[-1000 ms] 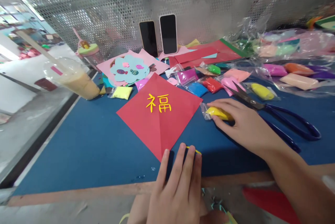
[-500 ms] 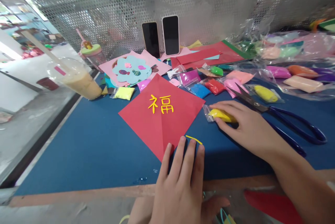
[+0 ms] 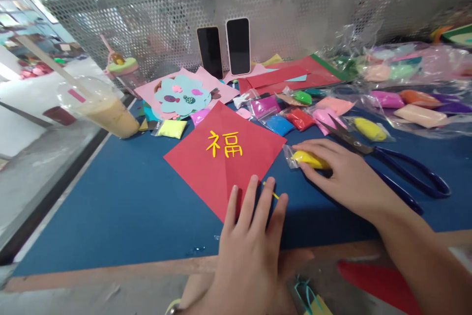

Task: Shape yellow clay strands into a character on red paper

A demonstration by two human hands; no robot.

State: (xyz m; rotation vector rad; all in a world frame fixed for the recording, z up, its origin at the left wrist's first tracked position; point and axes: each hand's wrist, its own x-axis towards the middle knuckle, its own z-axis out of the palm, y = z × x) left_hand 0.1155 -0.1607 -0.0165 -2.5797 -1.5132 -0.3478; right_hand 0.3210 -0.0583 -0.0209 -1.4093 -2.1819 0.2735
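The thin yellow clay strand (image 3: 276,195) lies on the table just beside the lower right edge of my square red paper (image 3: 191,167), partly hidden by my left hand (image 3: 250,246), palm down, fingers spread wide; whether they press it, I can't tell. My right hand (image 3: 342,172) holds a soft yellow clay packet (image 3: 309,159) in crinkled clear plastic near the paper's right corner. Smooth blue tabletop (image 3: 110,197) gives me room leftward, down to its brown front edge (image 3: 147,268); rightward, blue-handled metal scissors (image 3: 368,149) crowd me. The paper sits corner-up, creased, bearing a rounded, raised yellow clay character (image 3: 231,147).
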